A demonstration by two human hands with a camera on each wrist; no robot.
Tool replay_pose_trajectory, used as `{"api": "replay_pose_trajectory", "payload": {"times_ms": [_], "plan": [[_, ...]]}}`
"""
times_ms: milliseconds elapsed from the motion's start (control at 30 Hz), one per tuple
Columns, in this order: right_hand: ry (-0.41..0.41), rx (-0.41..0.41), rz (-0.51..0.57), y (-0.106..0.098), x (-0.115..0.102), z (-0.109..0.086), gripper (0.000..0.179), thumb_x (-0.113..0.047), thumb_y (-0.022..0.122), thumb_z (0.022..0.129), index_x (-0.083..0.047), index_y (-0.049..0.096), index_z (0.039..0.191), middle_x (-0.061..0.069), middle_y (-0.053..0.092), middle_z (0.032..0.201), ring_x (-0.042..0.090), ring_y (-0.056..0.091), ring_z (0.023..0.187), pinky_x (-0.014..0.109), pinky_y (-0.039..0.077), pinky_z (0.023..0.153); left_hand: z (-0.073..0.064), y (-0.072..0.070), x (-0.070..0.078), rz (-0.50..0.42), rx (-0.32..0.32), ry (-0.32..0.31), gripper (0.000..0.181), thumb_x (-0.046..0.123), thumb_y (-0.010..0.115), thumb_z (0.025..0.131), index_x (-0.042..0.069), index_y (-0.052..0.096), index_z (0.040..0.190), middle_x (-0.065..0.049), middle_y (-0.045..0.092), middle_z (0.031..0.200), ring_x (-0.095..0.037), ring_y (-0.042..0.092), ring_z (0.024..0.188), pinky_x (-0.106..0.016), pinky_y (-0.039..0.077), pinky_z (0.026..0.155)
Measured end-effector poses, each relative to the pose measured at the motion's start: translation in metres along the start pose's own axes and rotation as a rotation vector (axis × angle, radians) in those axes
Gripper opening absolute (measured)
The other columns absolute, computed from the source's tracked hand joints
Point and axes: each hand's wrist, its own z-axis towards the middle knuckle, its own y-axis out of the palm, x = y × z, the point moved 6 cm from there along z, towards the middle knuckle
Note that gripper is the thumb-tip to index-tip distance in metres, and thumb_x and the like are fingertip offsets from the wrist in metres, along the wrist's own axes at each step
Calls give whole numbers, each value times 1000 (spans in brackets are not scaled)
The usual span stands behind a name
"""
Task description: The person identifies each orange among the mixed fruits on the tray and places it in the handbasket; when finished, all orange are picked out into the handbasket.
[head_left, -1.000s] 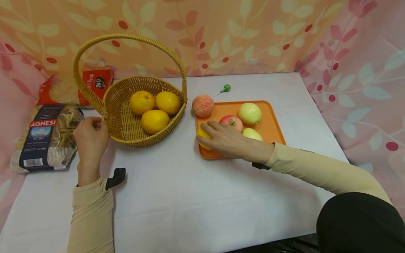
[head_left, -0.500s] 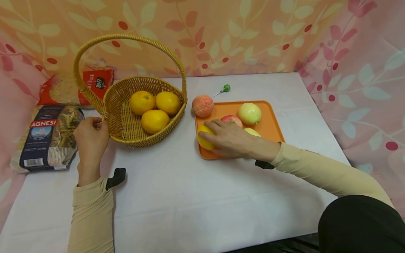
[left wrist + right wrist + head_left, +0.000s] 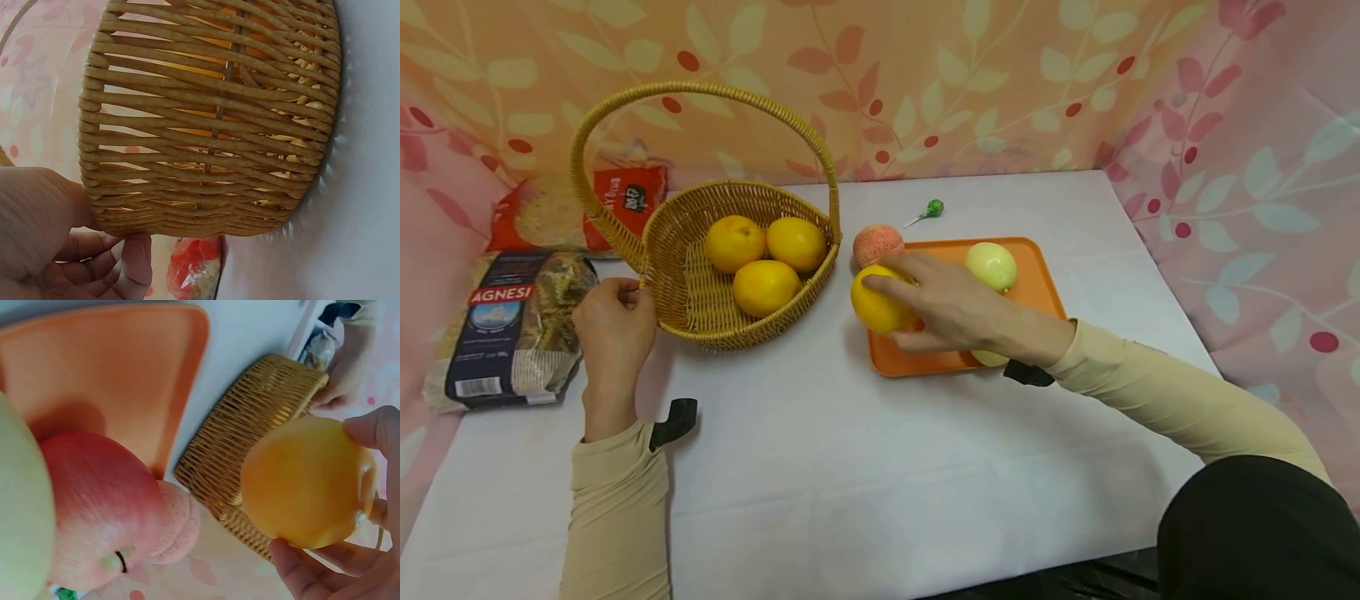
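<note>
My left hand pinches the left rim of a wicker basket with a tall arched handle. Close up in the left wrist view, thumb and fingers meet at the edge of the woven wall. Inside the basket lie three yellow oranges. My right hand grips another yellow orange, raised over the left edge of the orange tray. In the right wrist view a red apple shows beside it; from the head camera my hand hides that apple. A pale green fruit sits on the tray.
A rough pink ball lies at the tray's back left corner, with a green lollipop behind it. An AGNESI pasta bag and a red food packet stand left of the basket. Patterned cloth walls enclose the table.
My right hand has taken hold of the orange on the tray and lifted it up, slightly toward the basket. The left hand stays at the basket rim.
</note>
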Motion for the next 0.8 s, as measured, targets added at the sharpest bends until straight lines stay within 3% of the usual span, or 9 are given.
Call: {"api": "replay_pose_trajectory", "payload": {"times_ms": [233, 333, 500, 800], "plan": [[-30, 128, 48, -14, 0, 10, 58, -32, 68, 80, -9, 54, 131, 19, 56, 131, 32, 57, 110, 42, 52, 87, 0, 0, -1, -1, 1, -2, 39, 20, 48, 95, -8, 64, 116, -27, 63, 106, -37, 56, 95, -29, 34, 69], [-37, 145, 60, -17, -1, 17, 58, -33, 67, 82, -10, 52, 133, 19, 55, 132, 32, 55, 113, 43, 50, 92, 0, 0, -1, -1, 9, 5, 38, 19, 47, 95, -8, 64, 115, -27, 63, 105, -40, 56, 96, -32, 35, 71], [-52, 189, 81, -24, -4, 39, 57, -33, 65, 83, -10, 52, 134, 20, 54, 133, 31, 53, 118, 42, 45, 101, -1, 0, 0, -3, 30, 18, 37, 17, 46, 94, -9, 65, 113, -27, 64, 103, -41, 57, 96, -34, 35, 72], [-78, 276, 129, -31, -16, 82, 56, -32, 65, 82, -8, 55, 131, 20, 52, 133, 29, 55, 107, 37, 47, 94, -2, 0, 2, -8, 39, 28, 36, 16, 47, 94, -9, 66, 112, -27, 64, 102, -38, 57, 92, -29, 34, 68]]}}
